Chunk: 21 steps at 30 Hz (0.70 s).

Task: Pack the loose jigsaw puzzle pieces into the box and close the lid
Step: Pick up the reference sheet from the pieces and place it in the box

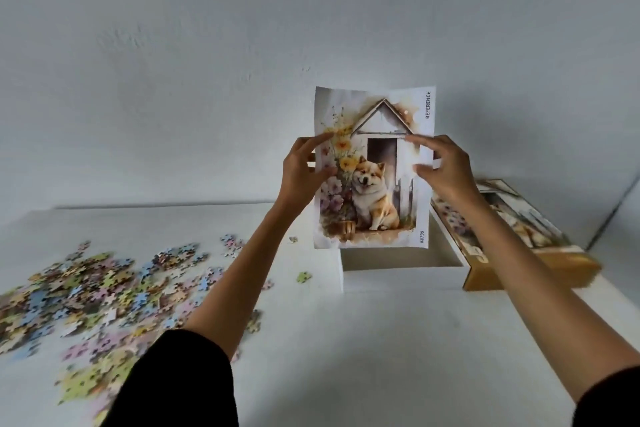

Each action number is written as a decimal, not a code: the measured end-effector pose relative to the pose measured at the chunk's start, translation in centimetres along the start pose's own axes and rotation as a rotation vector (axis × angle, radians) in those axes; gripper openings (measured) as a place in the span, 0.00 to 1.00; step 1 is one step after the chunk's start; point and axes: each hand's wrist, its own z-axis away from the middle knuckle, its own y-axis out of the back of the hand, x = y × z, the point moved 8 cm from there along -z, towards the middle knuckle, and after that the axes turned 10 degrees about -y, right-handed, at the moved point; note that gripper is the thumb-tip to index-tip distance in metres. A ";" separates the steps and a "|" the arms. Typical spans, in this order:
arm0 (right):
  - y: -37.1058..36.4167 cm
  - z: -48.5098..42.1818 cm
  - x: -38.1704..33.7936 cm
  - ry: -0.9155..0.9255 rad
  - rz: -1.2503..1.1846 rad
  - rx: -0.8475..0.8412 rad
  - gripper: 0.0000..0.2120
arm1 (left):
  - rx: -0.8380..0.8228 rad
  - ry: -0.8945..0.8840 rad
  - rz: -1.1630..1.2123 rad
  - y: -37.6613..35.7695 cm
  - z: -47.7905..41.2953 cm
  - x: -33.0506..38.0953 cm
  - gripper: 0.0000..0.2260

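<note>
Packing not begun, by the look. Pieces (104, 291) lie loose on the table (381, 340), lower left, with a few strays nearer centre. Box (398, 262) open, centre right, its inside largely hidden behind the sheet (374, 184). Lid (533, 267) off, just right of box. Left hand (304, 170) pinches the sheet's left edge, holding it upright. Right hand (446, 170) blurred at the sheet's right side; grasping or not, cannot tell. Remaining: all pieces in, lid on.

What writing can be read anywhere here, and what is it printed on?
"REFERENCE": sideways along the top right edge of the picture sheet.
"88799": sideways at that sheet's bottom right edge.
On the box lid: any print is too blurred to read.
</note>
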 end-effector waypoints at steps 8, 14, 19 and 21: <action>-3.2 -0.2 9.2 -0.205 0.173 -0.262 0.27 | -0.269 0.318 -0.089 -8.2 3.7 -4.2 0.26; -6.5 0.6 12.7 -0.193 0.461 -0.323 0.27 | -0.482 0.358 -0.427 -10.0 6.0 -6.5 0.22; -7.1 -0.4 13.0 -0.172 0.600 -0.308 0.26 | -0.597 0.281 -0.583 -11.6 6.4 -7.4 0.17; -7.8 -0.7 12.7 -0.130 0.577 -0.314 0.25 | -0.606 0.219 -0.636 -12.4 5.8 -7.4 0.17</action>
